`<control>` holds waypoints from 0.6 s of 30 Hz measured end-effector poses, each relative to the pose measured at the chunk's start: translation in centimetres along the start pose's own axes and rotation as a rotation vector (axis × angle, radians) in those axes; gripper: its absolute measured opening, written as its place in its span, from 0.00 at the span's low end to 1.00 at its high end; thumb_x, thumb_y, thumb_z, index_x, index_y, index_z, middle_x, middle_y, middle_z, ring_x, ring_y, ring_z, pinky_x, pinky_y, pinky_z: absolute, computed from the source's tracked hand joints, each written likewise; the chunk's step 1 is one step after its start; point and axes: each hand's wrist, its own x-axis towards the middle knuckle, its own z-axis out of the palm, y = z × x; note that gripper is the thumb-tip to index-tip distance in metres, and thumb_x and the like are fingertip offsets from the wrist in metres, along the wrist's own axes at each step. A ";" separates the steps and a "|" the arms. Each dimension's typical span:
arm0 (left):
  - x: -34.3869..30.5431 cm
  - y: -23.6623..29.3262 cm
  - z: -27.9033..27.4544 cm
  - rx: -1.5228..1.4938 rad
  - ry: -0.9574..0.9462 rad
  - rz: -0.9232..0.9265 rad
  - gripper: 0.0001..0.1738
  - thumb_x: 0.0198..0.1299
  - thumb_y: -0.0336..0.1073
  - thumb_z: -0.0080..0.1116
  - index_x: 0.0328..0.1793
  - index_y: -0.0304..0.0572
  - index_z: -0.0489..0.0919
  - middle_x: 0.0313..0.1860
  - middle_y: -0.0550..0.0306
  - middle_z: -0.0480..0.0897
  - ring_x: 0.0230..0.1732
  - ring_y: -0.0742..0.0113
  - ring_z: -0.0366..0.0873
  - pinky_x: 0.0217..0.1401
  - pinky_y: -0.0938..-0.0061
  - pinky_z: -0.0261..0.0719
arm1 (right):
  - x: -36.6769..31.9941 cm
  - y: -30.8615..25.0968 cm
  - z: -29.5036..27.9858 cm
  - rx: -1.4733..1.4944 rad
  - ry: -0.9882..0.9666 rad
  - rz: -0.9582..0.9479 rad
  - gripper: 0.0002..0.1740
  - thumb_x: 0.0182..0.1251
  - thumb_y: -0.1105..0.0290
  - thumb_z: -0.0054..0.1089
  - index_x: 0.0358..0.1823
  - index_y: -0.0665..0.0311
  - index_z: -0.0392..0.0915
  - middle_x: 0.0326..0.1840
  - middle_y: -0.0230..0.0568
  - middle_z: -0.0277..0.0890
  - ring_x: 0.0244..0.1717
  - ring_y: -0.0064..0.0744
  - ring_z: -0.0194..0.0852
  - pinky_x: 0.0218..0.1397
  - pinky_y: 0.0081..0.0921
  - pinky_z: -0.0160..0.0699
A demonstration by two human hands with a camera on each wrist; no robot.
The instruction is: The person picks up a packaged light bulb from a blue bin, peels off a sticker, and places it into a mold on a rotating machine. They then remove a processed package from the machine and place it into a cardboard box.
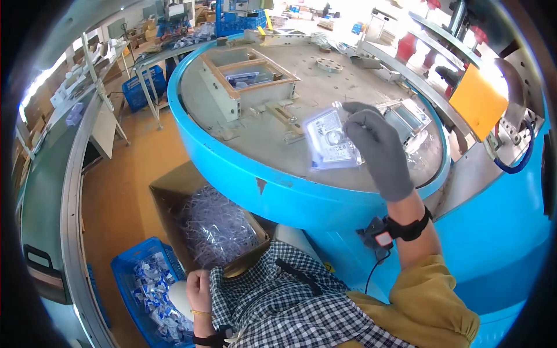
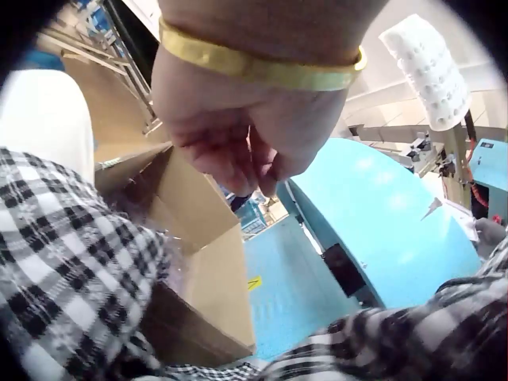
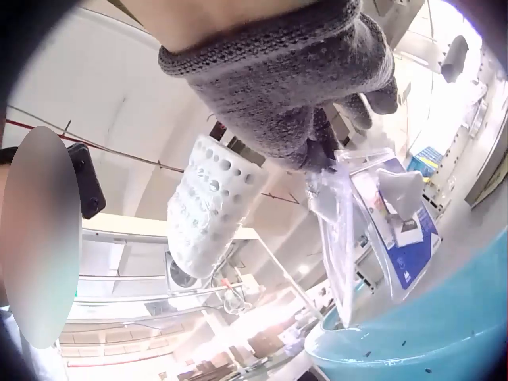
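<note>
My right hand [image 1: 377, 145], in a grey knit glove, pinches a clear plastic blister pack [image 1: 332, 139] by its edge and holds it up over the round machine table [image 1: 243, 124]. Inside the pack is a printed card; the right wrist view shows the blue printed side of the card [image 3: 397, 230] and a white piece in front of it. Bare and wearing a yellow bangle, my left hand [image 1: 199, 292] hangs beside the checkered apron [image 1: 278, 301]. Its fingers [image 2: 230, 171] are loosely curled with nothing between them in the left wrist view.
Below the table's blue rim stands a cardboard box [image 1: 174, 191] of clear plastic scraps [image 1: 214, 226]. Left of it, a blue crate [image 1: 125, 261] holds many small blue-and-white packs. A framed fixture [image 1: 255, 75] and a metal block [image 1: 408, 120] sit on the machine table. An orange panel [image 1: 478, 101] is at right.
</note>
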 end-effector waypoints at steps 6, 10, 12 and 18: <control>0.4 17.7 2.7 0.344 0.038 0.797 0.34 0.41 0.38 0.75 0.54 0.39 0.71 0.54 0.47 0.72 0.54 0.51 0.70 0.59 0.64 0.69 | -2.4 -4.8 6.3 0.647 -0.205 0.262 0.06 0.64 0.76 0.50 0.38 0.71 0.74 0.42 0.37 0.74 0.31 0.17 0.68 0.35 0.17 0.70; 1.0 20.1 4.5 0.561 0.190 1.041 0.33 0.36 0.35 0.77 0.51 0.41 0.73 0.51 0.49 0.73 0.55 0.46 0.70 0.56 0.58 0.70 | -4.3 -8.0 10.7 0.800 -0.370 0.362 0.07 0.66 0.75 0.49 0.41 0.71 0.74 0.46 0.35 0.73 0.39 0.18 0.68 0.42 0.17 0.71; 1.9 18.0 3.5 0.551 0.194 1.021 0.28 0.40 0.30 0.74 0.49 0.41 0.73 0.49 0.50 0.74 0.51 0.50 0.72 0.53 0.62 0.72 | -5.0 -8.7 11.9 0.915 -0.525 0.501 0.08 0.66 0.75 0.49 0.41 0.70 0.74 0.50 0.35 0.73 0.43 0.18 0.68 0.46 0.17 0.70; 0.9 14.4 2.0 0.017 0.204 0.401 0.13 0.52 0.21 0.64 0.42 0.41 0.76 0.35 0.58 0.78 0.40 0.69 0.77 0.39 0.76 0.74 | -6.4 -6.5 14.6 0.565 -0.469 0.107 0.14 0.66 0.71 0.53 0.50 0.69 0.71 0.51 0.37 0.73 0.50 0.23 0.71 0.55 0.22 0.71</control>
